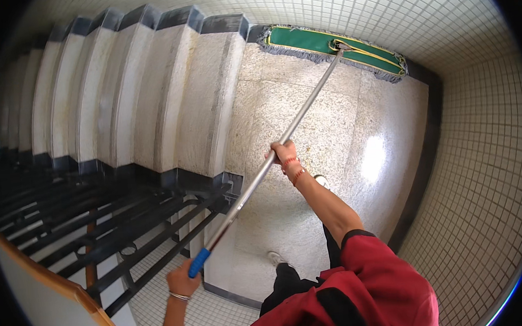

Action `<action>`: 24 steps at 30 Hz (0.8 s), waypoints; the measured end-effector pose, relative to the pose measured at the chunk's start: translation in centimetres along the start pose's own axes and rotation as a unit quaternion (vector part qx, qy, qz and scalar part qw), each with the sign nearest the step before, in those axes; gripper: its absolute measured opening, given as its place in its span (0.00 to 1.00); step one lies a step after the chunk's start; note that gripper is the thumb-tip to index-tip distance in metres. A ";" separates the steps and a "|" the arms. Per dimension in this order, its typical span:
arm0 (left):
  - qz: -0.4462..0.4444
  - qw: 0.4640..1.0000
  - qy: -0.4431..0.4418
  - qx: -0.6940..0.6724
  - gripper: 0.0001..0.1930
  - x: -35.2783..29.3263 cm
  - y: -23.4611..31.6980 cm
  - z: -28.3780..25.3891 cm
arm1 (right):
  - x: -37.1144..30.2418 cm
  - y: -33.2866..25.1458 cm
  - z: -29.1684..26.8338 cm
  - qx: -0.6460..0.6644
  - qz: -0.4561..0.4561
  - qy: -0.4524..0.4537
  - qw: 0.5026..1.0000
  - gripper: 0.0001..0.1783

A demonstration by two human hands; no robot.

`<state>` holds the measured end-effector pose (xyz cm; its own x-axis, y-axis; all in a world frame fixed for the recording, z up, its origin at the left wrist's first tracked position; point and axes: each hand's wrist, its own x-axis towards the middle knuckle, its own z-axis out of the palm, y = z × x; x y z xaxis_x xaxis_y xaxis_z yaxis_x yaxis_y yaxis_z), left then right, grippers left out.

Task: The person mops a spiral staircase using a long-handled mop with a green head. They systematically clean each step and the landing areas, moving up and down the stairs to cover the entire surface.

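A wide dust mop with a green top, yellow trim and grey fringe (304, 39) lies flat on the landing floor, along the far tiled wall. Its long metal pole (305, 107) slants down toward me at the left. My left hand (183, 279) is closed round the blue grip (199, 263) at the near end of the pole. Farther up, about the pole's middle, my right hand (283, 153) is wrapped round the bare metal. Part of each hand's fingers is hidden behind the pole or the hand itself.
Stone steps (141, 92) run off to the left of the landing floor (306, 123). A black metal railing (152, 249) with a wooden handrail (51, 280) stands at the near left. Tiled walls (477, 142) with a dark baseboard (421, 164) bound the far and right sides.
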<state>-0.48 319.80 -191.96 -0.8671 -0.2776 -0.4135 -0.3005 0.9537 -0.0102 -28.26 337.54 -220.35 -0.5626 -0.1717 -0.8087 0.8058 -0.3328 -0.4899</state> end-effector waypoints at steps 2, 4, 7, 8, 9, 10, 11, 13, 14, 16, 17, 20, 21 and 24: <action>-0.006 0.999 -0.040 -0.004 0.16 -0.3 2.5 1.1 | -0.4 -0.4 -4.6 -0.009 -0.006 0.021 1.000 0.13; 0.006 0.997 -0.047 -0.053 0.15 -1.1 5.3 3.2 | -0.5 0.2 -9.1 -0.009 -0.019 0.046 0.999 0.13; 0.044 0.986 -0.053 -0.149 0.15 -2.1 9.9 6.9 | 0.1 -0.1 -17.4 -0.070 -0.049 0.101 0.991 0.10; 0.049 0.980 -0.056 -0.182 0.14 -1.9 11.6 8.0 | 0.2 -0.9 -19.8 -0.104 -0.055 0.128 0.985 0.10; 0.045 0.979 -0.077 -0.182 0.12 -1.5 13.6 8.4 | 0.3 -1.9 -22.1 -0.077 -0.079 0.133 0.985 0.09; 0.042 0.978 -0.099 -0.181 0.11 -1.2 15.4 8.3 | 0.9 -3.1 -24.2 -0.126 -0.054 0.106 0.985 0.08; 0.028 0.977 -0.112 -0.177 0.10 -1.3 16.8 7.7 | 1.0 -4.2 -24.1 -0.115 -0.061 0.174 0.976 0.06; 0.010 0.976 -0.138 -0.169 0.12 -2.1 18.8 6.3 | 1.3 -4.7 -24.3 -0.128 -0.020 0.270 0.954 0.07; 0.019 0.974 -0.139 -0.180 0.12 -2.6 19.2 5.9 | 1.5 -4.3 -25.5 -0.146 -0.018 0.272 0.951 0.09; 0.054 0.967 -0.145 -0.203 0.13 -4.6 19.5 6.1 | 0.7 -3.9 -27.6 -0.564 -0.091 0.138 0.809 0.10; 0.054 0.965 -0.175 -0.187 0.13 -6.5 19.9 7.1 | -0.4 -3.8 -28.8 -0.835 -0.242 0.112 0.481 0.10; 0.022 0.960 -0.233 -0.156 0.14 -11.9 19.1 8.6 | -2.7 0.8 -28.7 -0.711 -0.165 0.147 0.668 0.11; 0.012 0.965 -0.214 -0.153 0.14 -14.0 18.1 9.9 | -4.8 2.1 -27.1 -0.493 -0.096 0.197 0.842 0.10; -0.009 0.961 -0.249 -0.121 0.14 -20.6 14.2 11.4 | -11.8 7.8 -24.8 -0.239 -0.043 0.260 0.935 0.11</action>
<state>17.61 340.34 -193.95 -0.5817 -0.1475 -0.7999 -0.4500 0.8776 0.1655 -10.76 359.93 -222.74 -0.5632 0.3517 -0.7478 0.8222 0.1482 -0.5495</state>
